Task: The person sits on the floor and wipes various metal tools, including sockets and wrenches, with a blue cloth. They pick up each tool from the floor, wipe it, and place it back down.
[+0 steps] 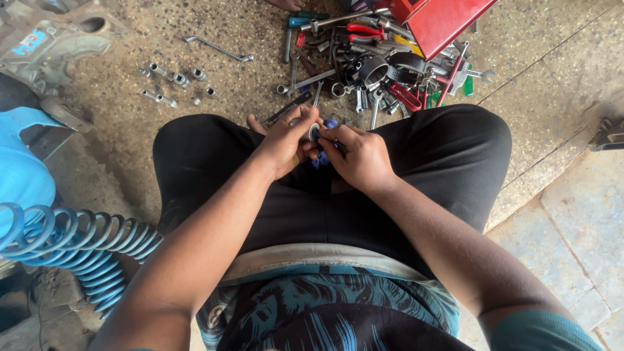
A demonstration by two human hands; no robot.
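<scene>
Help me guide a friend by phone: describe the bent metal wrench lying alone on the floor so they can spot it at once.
Start at the big heap of mixed hand tools beside the red metal toolbox on the speckled concrete floor. Look left of the heap to the thin silver offset wrench. It lies alone on bare floor above a scatter of small silver sockets, and both its ends are cranked.

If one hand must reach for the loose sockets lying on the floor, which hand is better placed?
The left hand, probably. The sockets lie on the floor to the left, beyond the left knee, while the right hand is on the far side, pinching the small round part and blue cloth.
</scene>
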